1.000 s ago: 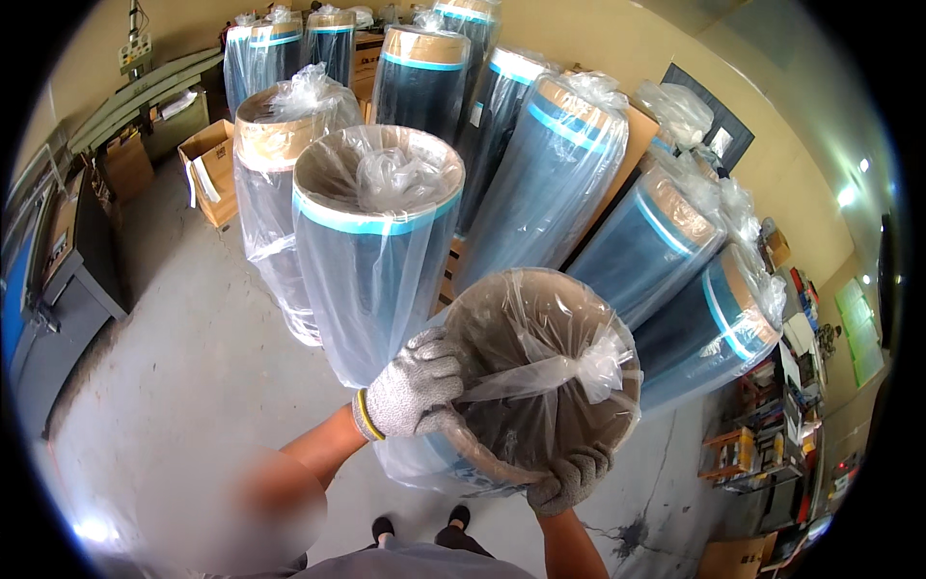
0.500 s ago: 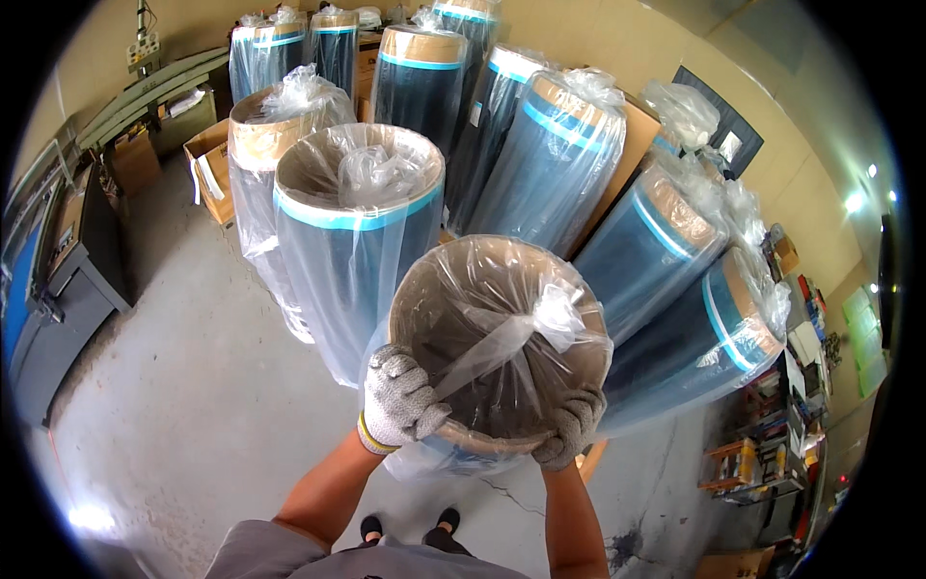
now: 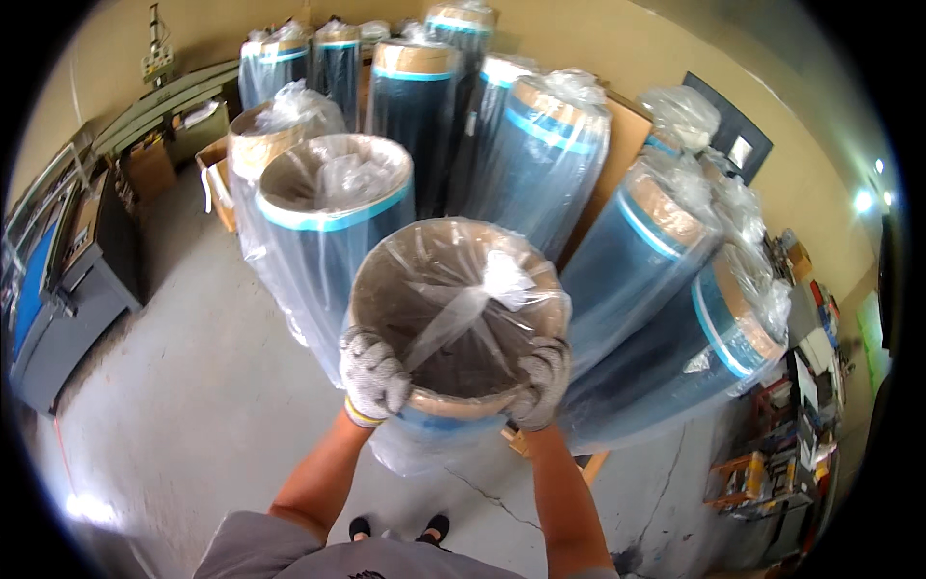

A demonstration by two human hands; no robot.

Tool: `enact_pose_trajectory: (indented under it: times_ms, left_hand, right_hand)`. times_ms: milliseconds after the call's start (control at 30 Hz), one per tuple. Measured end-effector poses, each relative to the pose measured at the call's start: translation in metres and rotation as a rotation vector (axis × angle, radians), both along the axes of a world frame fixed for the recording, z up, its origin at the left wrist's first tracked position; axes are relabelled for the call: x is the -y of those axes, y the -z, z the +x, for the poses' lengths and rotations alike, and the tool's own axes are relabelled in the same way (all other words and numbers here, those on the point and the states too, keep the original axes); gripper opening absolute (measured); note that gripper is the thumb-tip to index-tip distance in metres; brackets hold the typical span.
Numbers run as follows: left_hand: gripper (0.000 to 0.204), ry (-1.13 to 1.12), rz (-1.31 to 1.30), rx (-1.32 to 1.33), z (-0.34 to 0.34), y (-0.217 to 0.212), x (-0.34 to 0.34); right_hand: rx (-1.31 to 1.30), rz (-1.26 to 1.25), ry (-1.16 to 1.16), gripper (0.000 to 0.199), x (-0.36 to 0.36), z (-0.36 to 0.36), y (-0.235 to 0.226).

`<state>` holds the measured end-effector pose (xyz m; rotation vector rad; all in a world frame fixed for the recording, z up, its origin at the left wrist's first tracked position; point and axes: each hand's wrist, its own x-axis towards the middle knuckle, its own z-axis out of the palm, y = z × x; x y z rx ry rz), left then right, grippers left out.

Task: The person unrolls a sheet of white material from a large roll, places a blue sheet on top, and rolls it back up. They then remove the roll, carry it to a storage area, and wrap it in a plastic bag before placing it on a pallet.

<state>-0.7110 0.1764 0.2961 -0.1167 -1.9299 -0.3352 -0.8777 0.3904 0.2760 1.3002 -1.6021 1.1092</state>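
A large plastic-wrapped roll stands upright in front of me, blue film around a wide brown cardboard core. Its clear wrap is gathered into a twisted knot over the hollow top. My left hand, in a grey knit glove with a yellow-edged cuff, is closed on the left near side of the rim. On the right near side, my right hand, also gloved, grips the rim with its fingers over the edge. The lower part of the roll is mostly hidden beneath its top. Just behind on the left stands another wrapped roll with light-blue tape.
Several more wrapped rolls stand behind, and a tilted-looking wrapped roll is close on the right. A grey machine is at the left. Cluttered shelves line the right side. A crack runs across the grey floor.
Both hands keep their grip on the rim. In the picture, the held roll has shifted left and slightly up; the right hand sits higher on its side. The view has shifted a little too.
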Motion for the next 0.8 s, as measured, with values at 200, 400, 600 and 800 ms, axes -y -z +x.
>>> enact_pose_trajectory:
  times_ms: [200, 400, 600, 800]
  left_hand:
    - [0.043, -0.034, 0.302, -0.203, -0.021, 0.09, 0.067]
    - [0.038, -0.059, 0.172, 0.054, 0.006, 0.067, 0.089]
    - [0.04, -0.087, 0.376, 0.048, 0.002, 0.079, 0.096]
    - [0.046, 0.059, 0.665, 0.027, 0.007, 0.097, 0.115]
  right_hand:
    - [0.397, -0.123, -0.04, 0.022, 0.03, 0.025, 0.007]
    - [0.177, 0.21, 0.003, 0.033, 0.011, 0.049, -0.01]
    - [0.137, 0.289, -0.133, 0.041, -0.031, 0.041, -0.029]
    - [0.219, 0.293, 0.08, 0.032, -0.189, -0.039, -0.043]
